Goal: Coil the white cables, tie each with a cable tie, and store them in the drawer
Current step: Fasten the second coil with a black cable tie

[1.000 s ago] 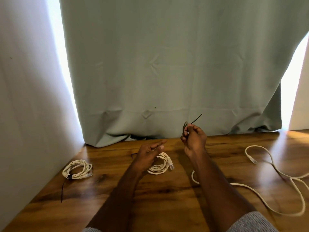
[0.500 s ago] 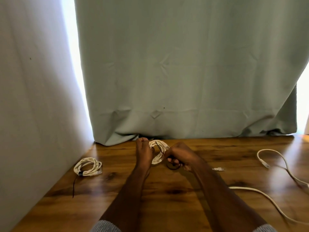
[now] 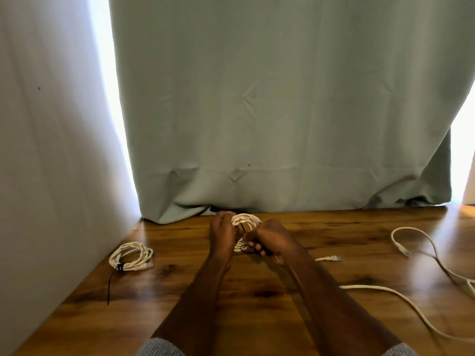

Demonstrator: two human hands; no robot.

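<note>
Left hand (image 3: 221, 233) fingers curled, right hand (image 3: 272, 237) pinching, forearms extended

No readable text, labels or signs.

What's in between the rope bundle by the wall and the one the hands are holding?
Nothing: the head view shows only bare wooden table between the tied coil and the coil being held.

Bare table (image 3: 257, 317) lies open under my forearms. To my left sits a tied coil (image 3: 131, 256) near the wall (image 3: 51, 176); loose cable (image 3: 421, 255) sprawls right; curtain (image 3: 282, 124) blocks ahead.
</note>
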